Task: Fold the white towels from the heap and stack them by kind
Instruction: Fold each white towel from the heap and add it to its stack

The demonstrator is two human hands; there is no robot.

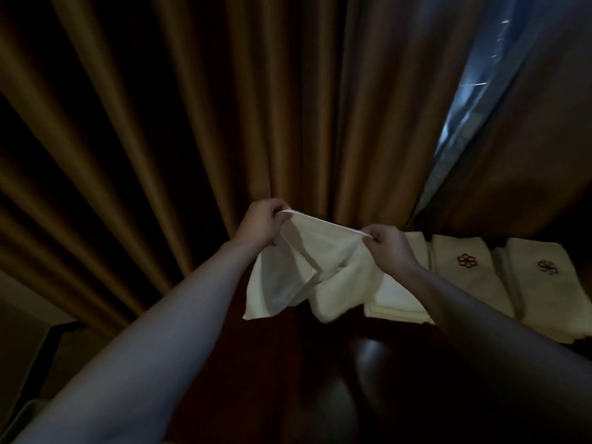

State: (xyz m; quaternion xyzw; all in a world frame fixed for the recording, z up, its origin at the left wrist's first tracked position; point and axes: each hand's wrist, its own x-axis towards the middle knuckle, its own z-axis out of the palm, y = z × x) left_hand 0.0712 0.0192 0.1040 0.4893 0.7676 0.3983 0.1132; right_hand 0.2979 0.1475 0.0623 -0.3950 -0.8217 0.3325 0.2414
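A hotel room: heavy brown curtains (192, 123), dark polished table (368, 363), monogrammed towels (464, 267).

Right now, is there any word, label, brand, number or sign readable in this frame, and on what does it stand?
No readable words or numbers anywhere.
Dark flower-like emblem, no letters: on the middle folded towel.
A similar dark emblem, blurred: on the right folded towel.
The towel in the air, held by the left hand and right hand, shows no marking.

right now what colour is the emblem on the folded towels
Dark reddish-brown flower emblem on white folded towels, head view.
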